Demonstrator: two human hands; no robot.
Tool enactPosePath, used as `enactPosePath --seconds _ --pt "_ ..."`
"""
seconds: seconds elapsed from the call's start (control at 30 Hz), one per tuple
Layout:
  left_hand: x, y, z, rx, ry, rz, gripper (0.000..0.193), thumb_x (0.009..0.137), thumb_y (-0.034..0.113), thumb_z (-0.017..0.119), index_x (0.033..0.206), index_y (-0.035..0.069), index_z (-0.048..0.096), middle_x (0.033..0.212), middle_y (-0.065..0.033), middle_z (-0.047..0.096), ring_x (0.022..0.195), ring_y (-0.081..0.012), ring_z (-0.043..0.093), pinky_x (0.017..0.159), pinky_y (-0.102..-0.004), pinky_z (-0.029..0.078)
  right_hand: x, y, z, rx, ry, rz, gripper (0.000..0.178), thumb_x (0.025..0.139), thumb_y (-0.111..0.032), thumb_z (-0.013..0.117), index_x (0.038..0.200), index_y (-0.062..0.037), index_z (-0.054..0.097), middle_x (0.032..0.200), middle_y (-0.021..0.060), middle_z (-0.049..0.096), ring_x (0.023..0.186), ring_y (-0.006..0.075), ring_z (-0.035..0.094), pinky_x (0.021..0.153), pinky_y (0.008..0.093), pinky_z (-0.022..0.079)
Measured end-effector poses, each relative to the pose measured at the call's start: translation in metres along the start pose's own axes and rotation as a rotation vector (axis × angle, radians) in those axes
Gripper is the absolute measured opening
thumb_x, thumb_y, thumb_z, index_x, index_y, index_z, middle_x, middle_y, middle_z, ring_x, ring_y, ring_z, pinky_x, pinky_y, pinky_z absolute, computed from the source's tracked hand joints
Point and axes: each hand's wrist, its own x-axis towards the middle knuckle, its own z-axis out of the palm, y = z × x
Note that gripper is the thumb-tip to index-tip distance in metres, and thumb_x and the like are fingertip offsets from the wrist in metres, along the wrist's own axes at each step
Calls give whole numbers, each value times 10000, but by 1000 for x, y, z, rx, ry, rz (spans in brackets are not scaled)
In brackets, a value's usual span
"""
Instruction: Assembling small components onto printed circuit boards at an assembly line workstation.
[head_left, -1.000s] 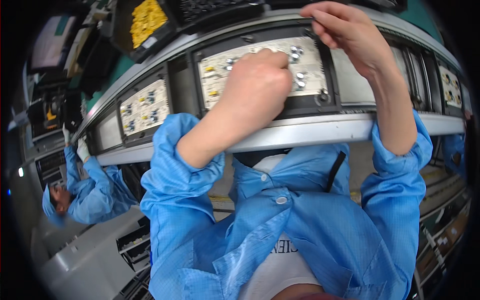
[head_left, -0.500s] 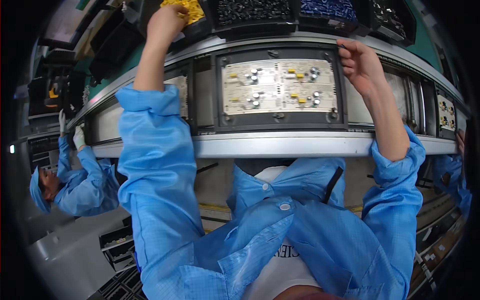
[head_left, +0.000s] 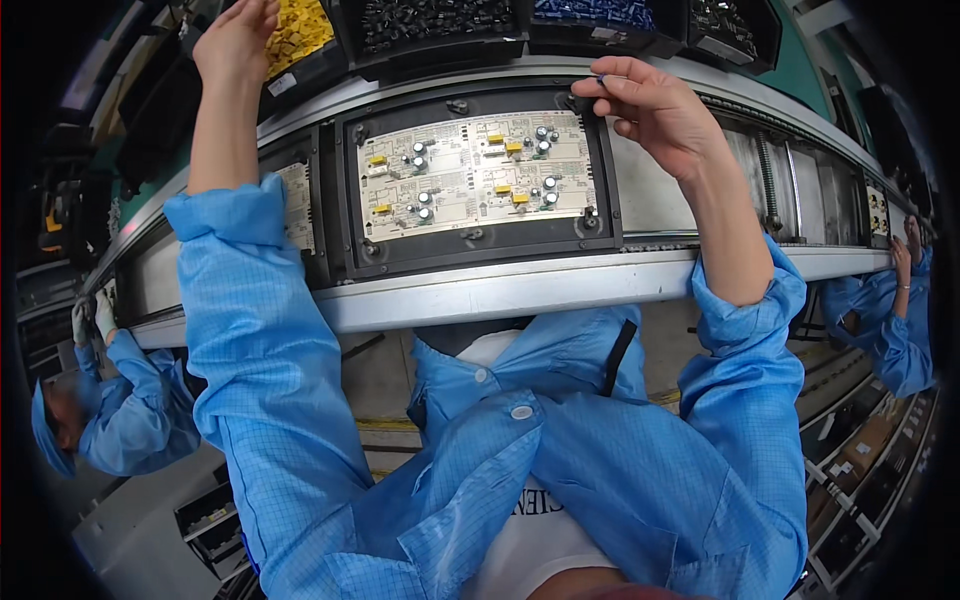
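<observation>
Board [head_left: 470,178] lies in a black frame [head_left: 420,251], 6 yellow parts [head_left: 502,190] already seated; right hand [head_left: 655,105] pinches a small dark part [head_left: 601,79], seemingly left unplaced; left hand [head_left: 235,45] at yellow-filled bin [head_left: 320,72], grip unclear.

I wear this camera on my head; from the near side of the circuit board [head_left: 455,178] it faces steeply down, fairly close, its fisheye lens bending the silver rail [head_left: 510,290] beside that board and catching my blue jacket [head_left: 620,440] nearer than it.
</observation>
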Motion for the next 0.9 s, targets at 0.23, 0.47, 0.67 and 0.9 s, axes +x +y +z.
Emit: enactPosePath --seconds 0.23,0.47,0.67,0.9 --pt "-9 18 -29 -998 -194 -637 306 938 52 548 1196 -101 487 1019 -148 558 760 -159 551 598 -226 474 -2 -3 3 -42 -93 11 193 915 -159 659 1087 -77 631 1003 84 714 811 90 674 684 188 510" --pt "-109 19 -17 -1056 -584 -643 191 928 26 488 1085 -83 486 955 -150 490 651 -117 437 477 -187 370 -5 -4 3 -18 -160 1 164 892 -123 680 1031 -36 666 893 60 701 798 100 678 695 188 554" --pt "-137 -6 -19 -910 -679 -620 203 943 63 513 1090 -77 513 865 -85 459 627 -96 417 460 -177 360 -19 -4 28 -161 -164 -24 197 888 -107 680 1050 -1 645 887 95 705 761 122 688 691 205 568" --pt "-128 -16 -25 -749 -659 -598 228 958 56 538 1149 -69 533 1058 -136 594 653 -65 486 516 -130 430 -42 -6 41 -395 -108 -8 188 882 -135 695 1006 1 654 863 78 700 721 84 657 634 188 536"
